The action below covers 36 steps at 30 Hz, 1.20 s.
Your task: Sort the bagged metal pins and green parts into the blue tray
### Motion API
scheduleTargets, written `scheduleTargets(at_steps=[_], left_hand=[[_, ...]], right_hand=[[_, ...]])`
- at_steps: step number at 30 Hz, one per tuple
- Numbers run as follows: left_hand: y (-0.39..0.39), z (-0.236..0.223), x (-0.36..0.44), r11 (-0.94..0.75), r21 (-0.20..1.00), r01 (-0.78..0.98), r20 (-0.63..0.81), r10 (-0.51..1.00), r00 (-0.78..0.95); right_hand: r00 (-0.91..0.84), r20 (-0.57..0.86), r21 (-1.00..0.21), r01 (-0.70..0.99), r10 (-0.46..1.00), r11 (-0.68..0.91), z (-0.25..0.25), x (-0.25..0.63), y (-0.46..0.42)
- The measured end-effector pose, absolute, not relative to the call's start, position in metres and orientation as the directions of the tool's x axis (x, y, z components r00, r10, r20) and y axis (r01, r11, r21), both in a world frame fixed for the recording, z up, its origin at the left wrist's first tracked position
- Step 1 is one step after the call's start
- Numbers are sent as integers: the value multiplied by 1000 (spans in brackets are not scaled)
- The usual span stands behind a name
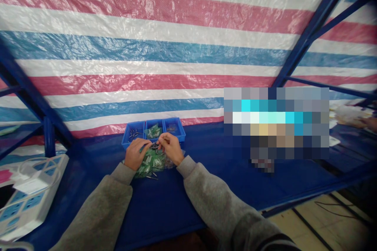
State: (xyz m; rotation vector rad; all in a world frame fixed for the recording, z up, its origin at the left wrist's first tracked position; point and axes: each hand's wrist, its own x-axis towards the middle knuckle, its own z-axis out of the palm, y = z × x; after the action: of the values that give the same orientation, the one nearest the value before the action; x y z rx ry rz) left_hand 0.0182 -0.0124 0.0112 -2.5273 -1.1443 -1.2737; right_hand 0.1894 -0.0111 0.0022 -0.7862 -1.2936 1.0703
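Observation:
My left hand point(136, 153) and my right hand point(171, 148) meet over a heap of small green parts point(150, 161) on the blue table cloth point(165, 200). Both hands are closed in a pinch around a small dark piece point(154, 146) held between them. A few thin dark pins lie loose beside the heap. Just beyond the hands stands a blue tray point(176, 130) with three compartments: dark pins on the left, green parts in the middle, brownish bits on the right. Grey sleeves cover both my forearms.
A white power strip point(28, 196) with blue sockets lies at the left. A striped red, white and blue tarp point(165, 47) hangs behind the table. Blue metal frame bars point(306, 35) slant at both sides. A blurred patch covers the right of the table.

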Motion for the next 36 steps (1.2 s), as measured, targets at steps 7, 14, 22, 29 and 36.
scheduleTargets(at_steps=[7,14,22,29,36], left_hand=[[-14,12,20,-723,267,638,723,588,363],[-12,12,18,-693,251,676,722,599,346],[-16,14,18,-668,262,697,701,628,338],[-18,15,20,-716,291,634,714,604,354],[-21,18,22,-699,314,643,662,646,379]], right_hand=[[-60,329,-923,-232,942,307,2,189,-11],[-21,419,-907,26,908,420,2,190,-17],[-67,565,-754,362,822,548,7,193,-21],[-83,593,-707,423,801,567,6,193,-19],[-111,540,-749,388,834,537,7,194,-23]])
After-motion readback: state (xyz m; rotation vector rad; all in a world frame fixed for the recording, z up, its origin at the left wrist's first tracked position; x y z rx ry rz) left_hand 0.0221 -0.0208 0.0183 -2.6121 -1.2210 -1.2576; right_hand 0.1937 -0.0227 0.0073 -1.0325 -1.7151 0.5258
